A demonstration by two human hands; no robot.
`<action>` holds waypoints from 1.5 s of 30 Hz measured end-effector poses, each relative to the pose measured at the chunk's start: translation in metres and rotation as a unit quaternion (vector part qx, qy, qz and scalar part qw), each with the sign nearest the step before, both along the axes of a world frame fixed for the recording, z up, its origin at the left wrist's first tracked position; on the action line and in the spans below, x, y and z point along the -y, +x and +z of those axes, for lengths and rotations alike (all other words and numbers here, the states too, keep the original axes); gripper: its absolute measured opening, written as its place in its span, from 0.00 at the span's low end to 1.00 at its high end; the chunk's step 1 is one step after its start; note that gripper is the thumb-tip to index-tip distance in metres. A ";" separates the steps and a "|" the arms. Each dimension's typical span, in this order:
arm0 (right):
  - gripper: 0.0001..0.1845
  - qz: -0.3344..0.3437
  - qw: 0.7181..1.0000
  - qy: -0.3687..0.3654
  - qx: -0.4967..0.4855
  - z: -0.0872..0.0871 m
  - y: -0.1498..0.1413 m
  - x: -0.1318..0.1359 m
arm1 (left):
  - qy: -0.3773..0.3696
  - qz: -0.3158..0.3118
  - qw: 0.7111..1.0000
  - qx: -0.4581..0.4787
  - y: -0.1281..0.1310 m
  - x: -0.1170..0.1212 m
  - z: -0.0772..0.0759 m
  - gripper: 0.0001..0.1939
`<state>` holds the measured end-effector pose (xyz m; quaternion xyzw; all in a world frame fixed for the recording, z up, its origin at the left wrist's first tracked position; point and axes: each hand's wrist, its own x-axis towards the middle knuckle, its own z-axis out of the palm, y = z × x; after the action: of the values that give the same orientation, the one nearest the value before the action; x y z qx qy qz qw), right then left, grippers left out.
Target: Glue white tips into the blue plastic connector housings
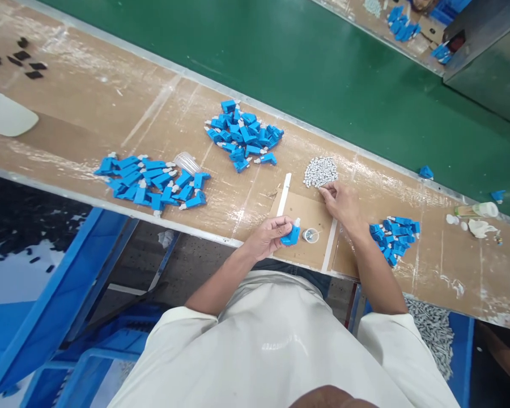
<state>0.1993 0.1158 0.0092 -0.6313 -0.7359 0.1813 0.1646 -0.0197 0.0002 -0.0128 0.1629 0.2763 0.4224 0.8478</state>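
Observation:
My left hand (271,237) is closed around a blue plastic part (290,234) with a white tip pointing up, held over the front edge of the bench. Just right of it stands a small clear cup (310,236) with a thin stick in it. My right hand (339,201) reaches to the near edge of a pile of small grey pieces (321,171). Its thumb and forefinger are pinched together at the pile. Whatever lies between those fingertips is too small to make out.
Blue parts lie in heaps at the back (242,133), at the left (153,181) and at the right (394,238) of the cardboard-covered bench (153,113). A clear plastic cup (187,163) lies by the left heap. A bottle (478,210) rests far right. Blue crates stand below.

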 end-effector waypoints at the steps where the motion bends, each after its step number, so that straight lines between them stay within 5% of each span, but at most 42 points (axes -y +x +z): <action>1: 0.09 -0.002 1.000 -0.002 0.005 -0.001 -0.002 -0.002 | 0.003 0.000 1.000 0.000 -0.001 0.000 0.000 0.26; 10: 0.05 0.002 0.996 -0.036 0.076 0.010 -0.011 -0.004 | 0.016 -0.003 1.000 -0.018 -0.002 0.001 -0.002 0.27; 14: 0.05 -0.054 0.994 -0.078 -0.055 0.023 -0.003 0.007 | 0.025 -0.001 1.000 -0.014 -0.002 0.001 -0.001 0.27; 19: 0.16 -0.061 0.916 -0.193 -0.347 0.037 0.005 0.031 | 0.033 0.001 0.999 0.002 -0.001 -0.001 -0.002 0.25; 24: 0.25 -0.058 0.850 -0.227 -0.472 0.058 -0.001 0.064 | 0.025 -0.001 1.000 0.011 0.007 -0.002 0.008 0.27; 32: 0.20 -0.065 0.812 -0.231 -0.532 0.071 -0.012 0.089 | 0.043 0.033 0.998 0.020 0.020 -0.003 0.031 0.27; 45: 0.20 -0.058 0.801 -0.244 -0.543 0.069 -0.015 0.095 | 0.052 0.041 0.998 0.003 0.016 -0.003 0.023 0.26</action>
<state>0.1844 0.0207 0.0781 -0.4903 -0.4192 0.6584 0.3878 -0.0039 0.0035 0.0100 0.1940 0.2574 0.4712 0.8211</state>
